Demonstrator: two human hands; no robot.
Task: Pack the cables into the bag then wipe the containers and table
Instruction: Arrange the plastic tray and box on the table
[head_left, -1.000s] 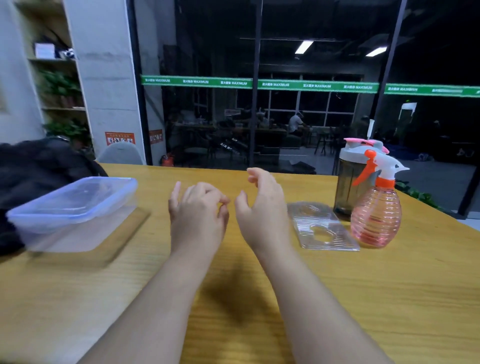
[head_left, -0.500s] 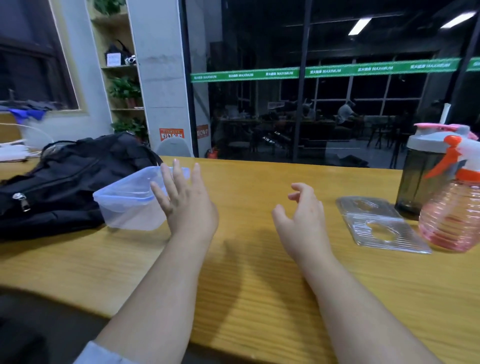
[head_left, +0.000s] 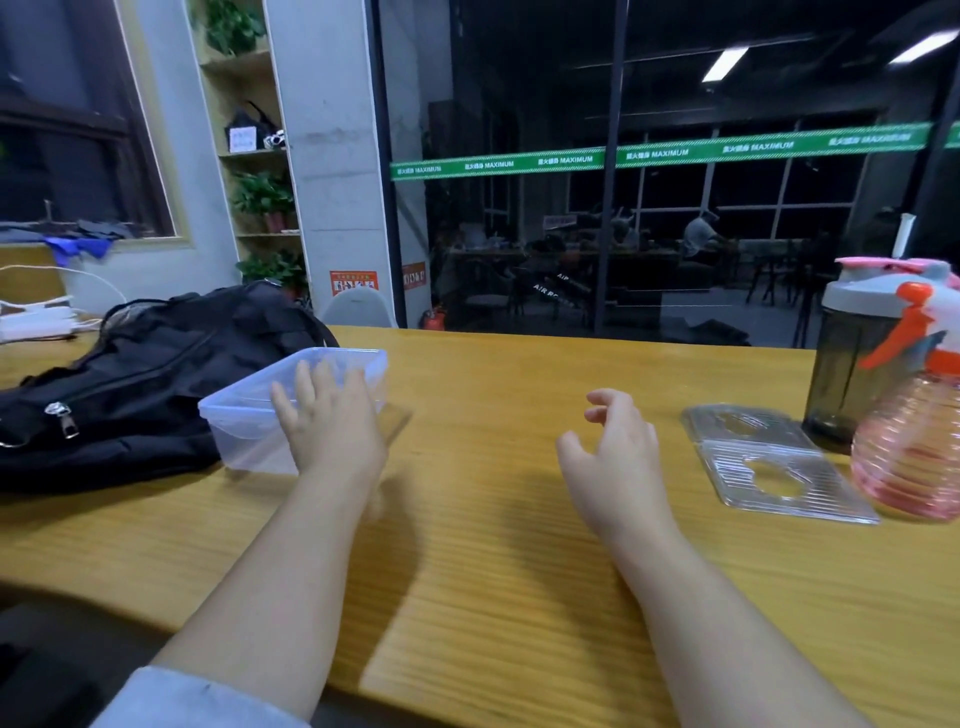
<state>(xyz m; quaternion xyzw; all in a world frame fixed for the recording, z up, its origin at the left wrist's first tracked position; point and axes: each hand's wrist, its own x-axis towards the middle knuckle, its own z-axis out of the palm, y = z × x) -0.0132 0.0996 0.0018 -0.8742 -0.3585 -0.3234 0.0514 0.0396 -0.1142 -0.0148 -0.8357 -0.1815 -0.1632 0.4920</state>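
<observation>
A clear plastic container sits on the yellow wooden table at the left, beside a black bag. My left hand is held with straight fingers over the container's near right side; whether it touches is unclear. My right hand hovers above the table's middle, fingers loosely curled, holding nothing. A clear ribbed plastic lid lies flat to the right. No cables show on the table near my hands.
A pink spray bottle with an orange trigger stands at the right edge, a dark shaker bottle behind it. White cables and a power strip lie at the far left. A glass wall runs behind the table.
The view has swung left, bringing the black bag into sight. My left hand moved away from the right hand and reached to the container; my right hand stayed over the table.
</observation>
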